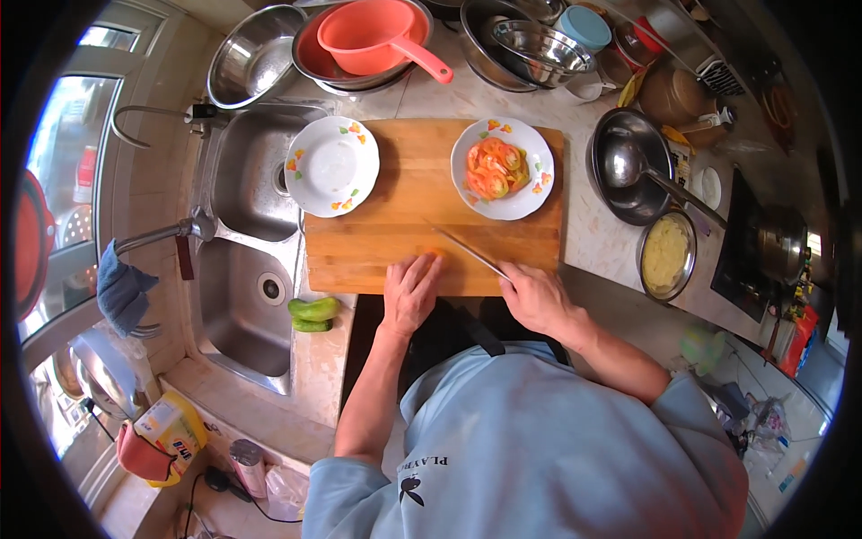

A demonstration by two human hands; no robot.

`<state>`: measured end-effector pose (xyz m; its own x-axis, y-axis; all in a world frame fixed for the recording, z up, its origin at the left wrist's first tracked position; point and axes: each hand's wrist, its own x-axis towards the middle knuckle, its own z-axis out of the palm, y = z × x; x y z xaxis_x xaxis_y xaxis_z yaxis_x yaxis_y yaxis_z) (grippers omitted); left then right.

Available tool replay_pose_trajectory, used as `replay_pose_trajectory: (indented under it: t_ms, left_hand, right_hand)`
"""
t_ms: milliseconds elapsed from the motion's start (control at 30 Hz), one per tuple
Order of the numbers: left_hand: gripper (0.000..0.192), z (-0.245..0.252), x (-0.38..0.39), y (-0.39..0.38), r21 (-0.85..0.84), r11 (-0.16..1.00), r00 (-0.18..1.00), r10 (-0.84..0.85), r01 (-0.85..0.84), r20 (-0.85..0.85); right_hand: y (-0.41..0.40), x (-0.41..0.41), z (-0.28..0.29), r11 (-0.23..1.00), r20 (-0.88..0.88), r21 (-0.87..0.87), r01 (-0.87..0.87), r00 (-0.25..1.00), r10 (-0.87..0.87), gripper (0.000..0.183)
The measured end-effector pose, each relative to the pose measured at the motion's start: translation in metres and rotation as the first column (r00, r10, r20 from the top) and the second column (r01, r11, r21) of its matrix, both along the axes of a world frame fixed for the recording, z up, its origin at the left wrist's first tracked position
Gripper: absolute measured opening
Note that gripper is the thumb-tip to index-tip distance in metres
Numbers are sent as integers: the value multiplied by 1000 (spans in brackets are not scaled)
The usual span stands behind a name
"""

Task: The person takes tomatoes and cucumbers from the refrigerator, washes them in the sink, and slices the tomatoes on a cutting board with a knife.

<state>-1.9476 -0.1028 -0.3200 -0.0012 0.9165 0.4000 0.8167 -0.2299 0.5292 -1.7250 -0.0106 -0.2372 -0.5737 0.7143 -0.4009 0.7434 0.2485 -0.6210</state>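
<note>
My right hand (539,296) grips a kitchen knife (471,252), its thin blade slanting up and left over the wooden cutting board (417,175). Near the board's front edge, my left hand (409,293) has its fingers bent down over a small orange piece of food (436,253), mostly hidden beneath them. Sliced tomatoes (497,167) lie in a flower-patterned white plate (535,197) at the board's upper right. A matching plate (331,165) with no food in it overlaps the board's left edge and the sink.
Left of the board is a double-basin steel sink (252,323); two green cucumber pieces (314,314) rest beside it. Metal bowls and a red plastic dipper (367,40) line the back. At right stand a dark wok-like bowl with a ladle (623,165) and a bowl of pale yellow food (667,256).
</note>
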Motion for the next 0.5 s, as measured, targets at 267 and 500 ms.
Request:
replay_pose_trajectory:
  t_ms: [267, 500]
  left_hand:
    - [27, -21, 6, 1, 46, 997, 996, 55, -58, 63]
    - [25, -28, 4, 1, 84, 995, 990, 48, -60, 133]
  right_hand:
    - [3, -14, 37, 932, 243, 88, -352, 915, 323, 31]
    - [2, -11, 46, 936, 292, 22, -351, 898, 329, 28]
